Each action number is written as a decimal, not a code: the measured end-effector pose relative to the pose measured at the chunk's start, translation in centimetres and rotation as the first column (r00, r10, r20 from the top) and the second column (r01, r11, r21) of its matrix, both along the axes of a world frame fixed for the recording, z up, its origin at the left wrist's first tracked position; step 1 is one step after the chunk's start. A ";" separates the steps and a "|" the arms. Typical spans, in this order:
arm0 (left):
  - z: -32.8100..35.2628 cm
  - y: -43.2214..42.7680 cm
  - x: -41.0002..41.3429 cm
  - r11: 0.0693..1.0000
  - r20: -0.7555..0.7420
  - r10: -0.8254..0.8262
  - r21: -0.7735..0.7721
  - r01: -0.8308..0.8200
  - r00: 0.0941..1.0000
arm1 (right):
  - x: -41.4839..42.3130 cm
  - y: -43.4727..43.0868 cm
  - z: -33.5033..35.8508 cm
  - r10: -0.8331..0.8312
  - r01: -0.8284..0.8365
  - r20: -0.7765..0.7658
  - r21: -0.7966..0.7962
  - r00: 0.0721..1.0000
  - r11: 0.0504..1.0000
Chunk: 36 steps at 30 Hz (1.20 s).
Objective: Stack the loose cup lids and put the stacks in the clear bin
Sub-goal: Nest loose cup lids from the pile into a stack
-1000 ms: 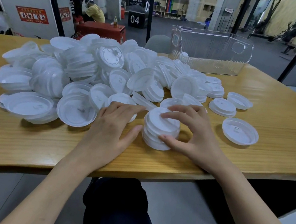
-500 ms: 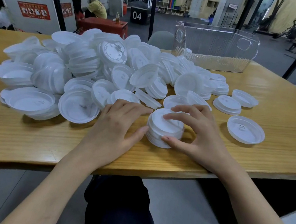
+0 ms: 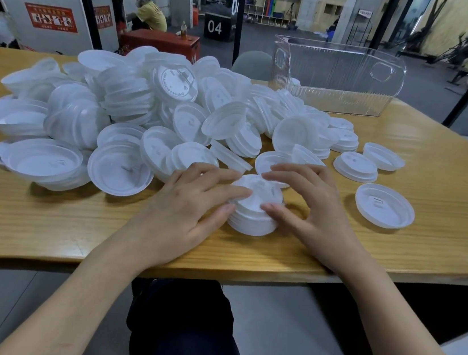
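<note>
My left hand [image 3: 190, 204] and right hand [image 3: 314, 214] both grip a short stack of lids [image 3: 253, 223] near the tabletop's [image 3: 442, 234] front edge, fingers curled over its top and thumbs on its side. The loose lids [image 3: 135, 104] are heaped behind it, and the clear bin [image 3: 335, 77] stands at the far edge.

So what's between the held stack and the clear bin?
Head view: loose white plastic cup lids heaped on the wooden table, from white lid stack to clear plastic bin.

even indoor light, wide-angle edge distortion
</note>
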<state>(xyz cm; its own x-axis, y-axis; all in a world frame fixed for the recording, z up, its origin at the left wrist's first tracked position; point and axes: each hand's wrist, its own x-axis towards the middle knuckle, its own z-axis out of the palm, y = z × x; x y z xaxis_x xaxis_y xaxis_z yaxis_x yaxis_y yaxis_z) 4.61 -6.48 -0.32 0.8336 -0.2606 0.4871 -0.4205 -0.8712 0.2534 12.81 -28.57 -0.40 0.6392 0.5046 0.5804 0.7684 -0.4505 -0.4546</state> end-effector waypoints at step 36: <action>-0.2 0.1 -0.1 0.999 -0.006 0.004 -0.046 -0.004 1.000 | 1.7 -1.7 0.4 -0.428 0.414 -0.123 -0.122 0.895 0.902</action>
